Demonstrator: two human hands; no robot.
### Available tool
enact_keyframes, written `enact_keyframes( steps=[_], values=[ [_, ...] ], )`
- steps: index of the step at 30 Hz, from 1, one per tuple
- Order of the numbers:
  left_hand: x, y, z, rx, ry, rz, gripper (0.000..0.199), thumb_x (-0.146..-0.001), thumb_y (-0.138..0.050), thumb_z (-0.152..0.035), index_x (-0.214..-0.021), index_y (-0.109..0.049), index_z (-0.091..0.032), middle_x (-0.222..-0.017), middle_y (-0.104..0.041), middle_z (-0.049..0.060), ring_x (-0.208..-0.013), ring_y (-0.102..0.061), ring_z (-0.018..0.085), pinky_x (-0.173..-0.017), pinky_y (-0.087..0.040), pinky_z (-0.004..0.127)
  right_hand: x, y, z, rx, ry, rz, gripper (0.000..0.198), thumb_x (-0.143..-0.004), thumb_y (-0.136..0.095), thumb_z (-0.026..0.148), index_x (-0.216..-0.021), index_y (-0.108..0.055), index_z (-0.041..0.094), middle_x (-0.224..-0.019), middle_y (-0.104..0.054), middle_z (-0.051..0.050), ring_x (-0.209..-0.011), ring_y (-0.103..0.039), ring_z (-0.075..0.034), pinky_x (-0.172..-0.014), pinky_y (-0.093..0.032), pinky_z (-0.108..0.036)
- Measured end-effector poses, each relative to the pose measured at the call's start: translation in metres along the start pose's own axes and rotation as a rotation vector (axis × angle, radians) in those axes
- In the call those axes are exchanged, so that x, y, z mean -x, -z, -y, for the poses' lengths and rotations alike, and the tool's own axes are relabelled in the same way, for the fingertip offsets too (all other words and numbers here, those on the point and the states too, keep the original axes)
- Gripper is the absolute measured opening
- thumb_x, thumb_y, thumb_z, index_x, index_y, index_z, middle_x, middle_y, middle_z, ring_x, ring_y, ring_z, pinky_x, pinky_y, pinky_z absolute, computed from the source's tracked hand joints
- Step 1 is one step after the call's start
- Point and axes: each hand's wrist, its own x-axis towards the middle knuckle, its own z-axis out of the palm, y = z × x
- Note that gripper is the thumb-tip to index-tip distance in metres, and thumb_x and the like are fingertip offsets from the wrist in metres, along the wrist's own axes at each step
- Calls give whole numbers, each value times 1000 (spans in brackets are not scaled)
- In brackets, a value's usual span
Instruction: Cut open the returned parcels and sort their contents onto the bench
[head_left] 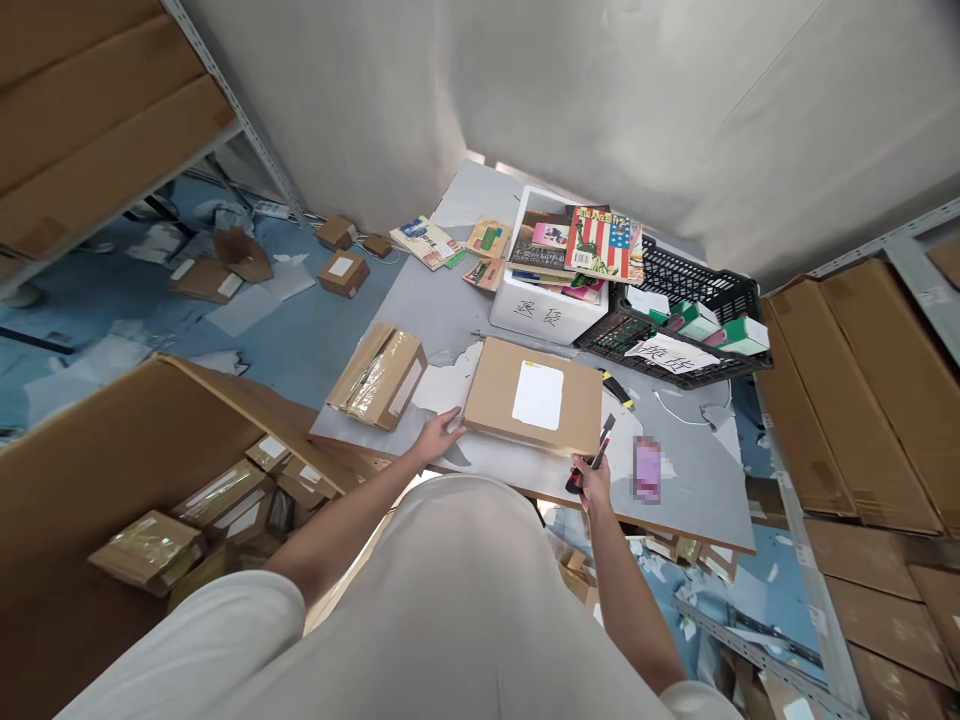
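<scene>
In front of me on the table lies a flat cardboard box with a white label on top. My left hand grips its near left corner, fingertips against the side. My right hand is closed round a utility knife, at the box's near right corner; the blade end points up and away from me. Left of the box sits a smaller carton wrapped in clear tape. A second cutter, black and yellow, lies just past the box's right edge.
A white foam bin piled with books and a black crate holding small boxes stand behind. Loose books lie back left. A pixelated pink item lies at right. A large carton of parcels flanks the table's left; shelving stands right.
</scene>
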Motion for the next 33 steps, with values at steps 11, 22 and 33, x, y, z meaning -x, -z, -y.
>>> enact_keyframes(
  steps=[11,22,33],
  values=[
    [12,-1,-78,-306,-94,-229,46,-80,-57,-55,-94,-76,-15,-93,-76,9,-88,-70,24,-81,-51,33,7,9,55,135,80,-25,49,-52,-85,43,-84,-59,17,-54,-58,6,-43,-52,-10,-42,-43,-22],
    [-8,-21,-121,-548,-238,-145,64,-66,-77,-46,-122,-63,-18,-114,-70,11,-104,-66,27,-90,-52,36,-51,-9,106,684,272,-185,43,-66,-66,58,-78,-63,16,-65,-63,-4,-63,-57,-19,-61,-46,-30],
    [-5,-40,-94,-844,-747,11,44,-91,-54,-38,-129,-57,-16,-137,-55,17,-137,-41,29,-114,-31,51,-25,-82,173,1137,967,690,56,-89,-42,20,-145,-39,22,-132,-56,-12,-114,-55,-25,-94,-45,-38]
  ],
)
